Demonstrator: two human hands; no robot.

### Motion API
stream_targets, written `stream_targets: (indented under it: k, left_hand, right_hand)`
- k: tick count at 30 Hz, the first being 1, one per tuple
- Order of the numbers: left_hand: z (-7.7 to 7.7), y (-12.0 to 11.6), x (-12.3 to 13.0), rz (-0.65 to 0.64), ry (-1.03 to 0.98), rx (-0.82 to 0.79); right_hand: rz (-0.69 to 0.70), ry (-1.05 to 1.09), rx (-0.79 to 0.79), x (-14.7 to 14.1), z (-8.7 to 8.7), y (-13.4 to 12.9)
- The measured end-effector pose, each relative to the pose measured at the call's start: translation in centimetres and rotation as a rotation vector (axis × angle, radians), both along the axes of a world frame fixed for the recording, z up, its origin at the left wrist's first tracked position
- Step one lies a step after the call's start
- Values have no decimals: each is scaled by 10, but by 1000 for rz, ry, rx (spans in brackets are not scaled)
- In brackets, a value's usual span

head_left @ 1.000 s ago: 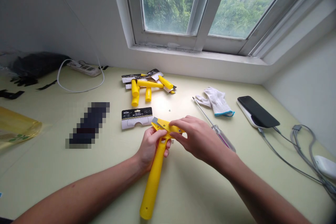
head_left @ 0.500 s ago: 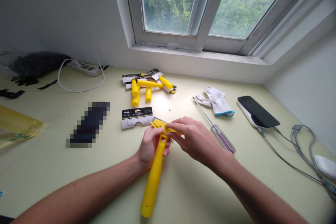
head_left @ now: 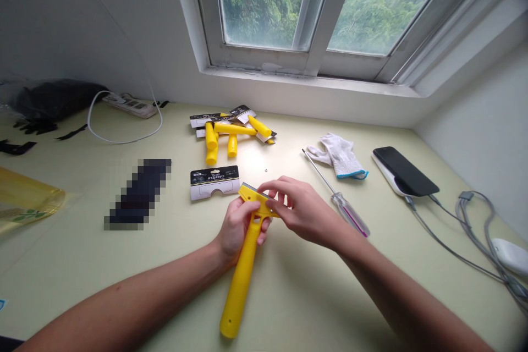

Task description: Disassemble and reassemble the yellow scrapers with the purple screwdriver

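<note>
A yellow scraper (head_left: 241, 280) with a blade along its wide head is held over the table, its handle pointing down toward me. My left hand (head_left: 237, 228) grips it just below the head, thumb on the front. The fingers of my right hand (head_left: 291, 203) pinch the right part of the head. Behind the hands lies a black and white package card (head_left: 214, 182). A tiny metal piece (head_left: 266, 170) rests on the table beyond the head. To the right is a screwdriver (head_left: 350, 214) with a clear handle.
Several yellow scrapers (head_left: 235, 129) with cards lie in a pile at the back. A white glove (head_left: 340, 157), a phone (head_left: 406, 169) and cables are on the right. A blurred dark item (head_left: 140, 192) and yellow bag (head_left: 28, 201) are on the left.
The scraper head has tilted so its yellow face shows more fully. My right hand has shifted slightly, its fingers now around the head's right end and upper edge.
</note>
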State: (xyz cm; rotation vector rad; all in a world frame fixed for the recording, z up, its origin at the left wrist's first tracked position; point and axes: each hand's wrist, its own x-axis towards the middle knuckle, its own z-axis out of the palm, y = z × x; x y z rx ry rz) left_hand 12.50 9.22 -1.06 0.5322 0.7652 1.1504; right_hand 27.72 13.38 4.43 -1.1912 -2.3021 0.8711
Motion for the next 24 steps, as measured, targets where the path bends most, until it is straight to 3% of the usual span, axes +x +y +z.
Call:
stream_targets:
  k: [5,11,16,24]
  left_hand:
    - [-3,1,-1,-47,41,44]
    - [2,1,1,-51,4,33]
    - [5,0,2,-89,4,17]
    - [5,0,4,-116,67,9]
  right_hand:
    - [-17,106,-358,7,-6,13]
    - [16,168,-629,13,-13,24]
    - [43,236,-725,15,-17,30]
    - [49,240,-745,17,-17,32]
